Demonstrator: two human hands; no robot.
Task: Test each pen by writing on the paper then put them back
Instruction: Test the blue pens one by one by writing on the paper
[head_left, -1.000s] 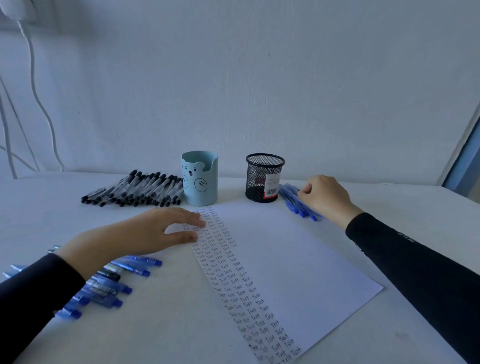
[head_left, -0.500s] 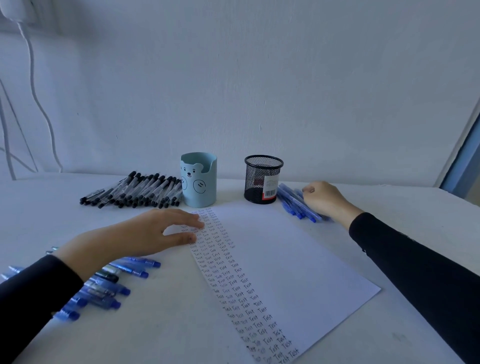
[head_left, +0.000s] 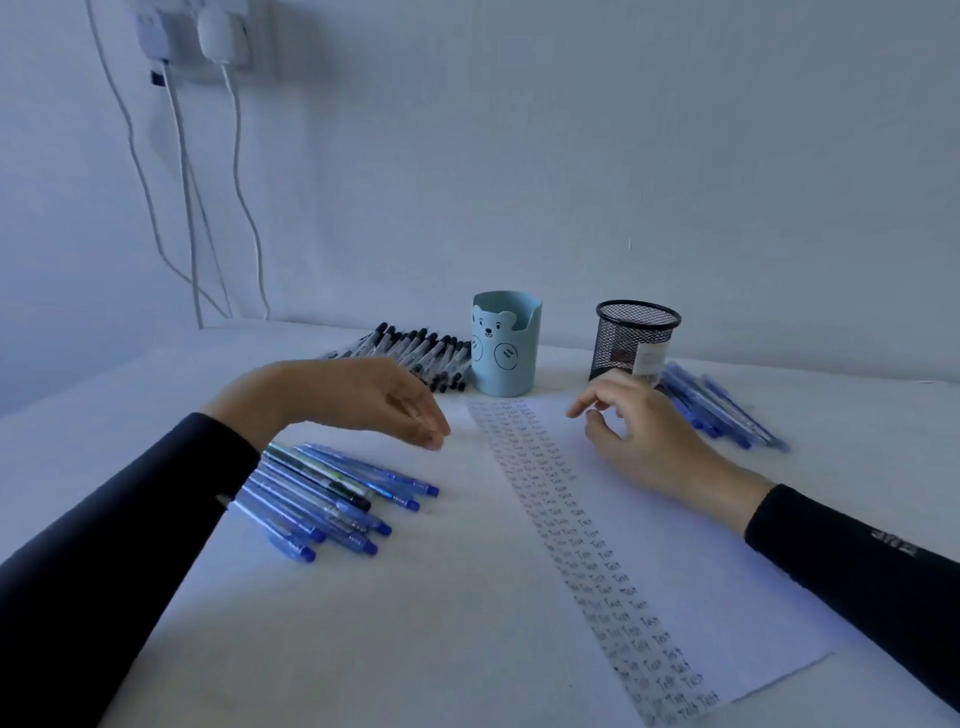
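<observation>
One sheet of paper (head_left: 675, 571); two holders, a bear cup (head_left: 506, 353) and a mesh cup (head_left: 634, 338); three heaps of pens: black-capped pens (head_left: 410, 348), left blue pens (head_left: 332, 493), right blue pens (head_left: 722, 410), individually uncountable.

Light-blue bear-face cup (head_left: 506, 345), black mesh holder (head_left: 635, 335), blue pens (head_left: 332, 499), black-capped pens (head_left: 415, 353), white paper (head_left: 675, 545).

Study desk (head_left: 415, 623): pen cups (head_left: 506, 353), wall chargers (head_left: 215, 31).
</observation>
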